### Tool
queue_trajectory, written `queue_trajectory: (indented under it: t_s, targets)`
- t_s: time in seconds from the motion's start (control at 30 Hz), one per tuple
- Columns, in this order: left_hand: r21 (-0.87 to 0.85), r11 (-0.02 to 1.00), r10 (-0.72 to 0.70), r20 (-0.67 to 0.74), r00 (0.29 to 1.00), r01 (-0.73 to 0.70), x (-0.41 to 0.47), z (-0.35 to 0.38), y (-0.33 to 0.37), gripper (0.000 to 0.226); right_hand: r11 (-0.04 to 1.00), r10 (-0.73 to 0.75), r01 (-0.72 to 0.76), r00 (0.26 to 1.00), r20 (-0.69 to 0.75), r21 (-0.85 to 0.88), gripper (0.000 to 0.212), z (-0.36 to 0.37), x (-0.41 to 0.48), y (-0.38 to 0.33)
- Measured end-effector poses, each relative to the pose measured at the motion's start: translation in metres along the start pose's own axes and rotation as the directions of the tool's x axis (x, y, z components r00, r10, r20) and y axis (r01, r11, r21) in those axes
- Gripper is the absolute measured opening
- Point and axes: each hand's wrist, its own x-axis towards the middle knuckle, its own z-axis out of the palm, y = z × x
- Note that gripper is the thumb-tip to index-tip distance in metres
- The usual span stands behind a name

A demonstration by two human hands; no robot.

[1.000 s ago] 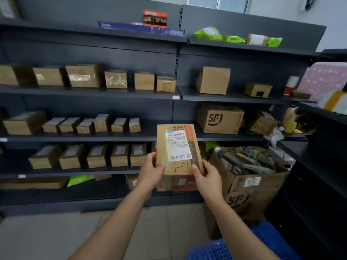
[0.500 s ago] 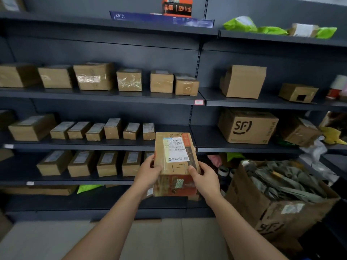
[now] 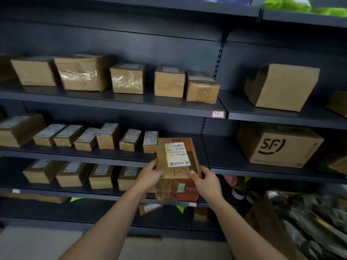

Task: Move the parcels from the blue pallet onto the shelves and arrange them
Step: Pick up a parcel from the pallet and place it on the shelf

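Note:
A brown cardboard parcel with a white shipping label on top and a red-orange front is held between both hands. My left hand grips its left side and my right hand grips its right side. The parcel's far end reaches over the front edge of the middle dark shelf, just right of a row of several small labelled boxes. The blue pallet is out of view.
Larger boxes line the shelf above. An SF-marked carton sits on the right bay's shelf. More small boxes fill the shelf below. An open carton of grey bags stands on the floor at right.
The view has closed in on the shelves and shifted left. The parcel, held by both hands, has moved forward to the middle shelf's edge. The blue pallet has dropped out of view.

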Motion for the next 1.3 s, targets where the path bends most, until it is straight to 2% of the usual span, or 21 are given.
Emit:
queue_trajectory:
  t_s: [0.3, 0.43, 0.63, 1.07, 1.2, 1.3]
  targets:
    - [0.026, 1.0, 0.0, 0.108, 0.994, -0.002, 0.139, -0.011, 0.004, 0.048, 0.999, 0.045, -0.046, 0.997, 0.068, 0.022, 0.023, 0.029, 0.122, 0.0]
    - [0.057, 0.998, -0.012, 0.126, 0.992, 0.005, 0.194, -0.014, 0.011, 0.06, 0.997, 0.074, -0.074, 0.992, 0.101, 0.004, 0.024, 0.041, 0.17, -0.003]
    - [0.159, 0.987, -0.036, 0.102, 0.994, 0.02, 0.259, -0.01, 0.007, 0.066, 0.995, 0.092, -0.087, 0.987, 0.133, -0.043, 0.035, 0.053, 0.226, 0.005]
    - [0.334, 0.942, -0.051, 0.042, 0.998, 0.034, 0.306, 0.015, -0.01, 0.067, 0.97, 0.094, -0.048, 0.978, 0.188, -0.239, 0.032, 0.067, 0.277, 0.032]
    - [0.442, 0.897, -0.001, 0.041, 0.999, -0.018, 0.304, 0.016, -0.008, 0.064, 0.958, 0.071, -0.01, 0.976, 0.204, -0.286, 0.032, 0.069, 0.279, 0.033]
    - [0.562, 0.824, 0.056, 0.039, 0.998, -0.068, 0.299, 0.011, -0.005, 0.053, 0.926, 0.049, 0.033, 0.977, 0.206, -0.376, 0.036, 0.069, 0.278, 0.034]
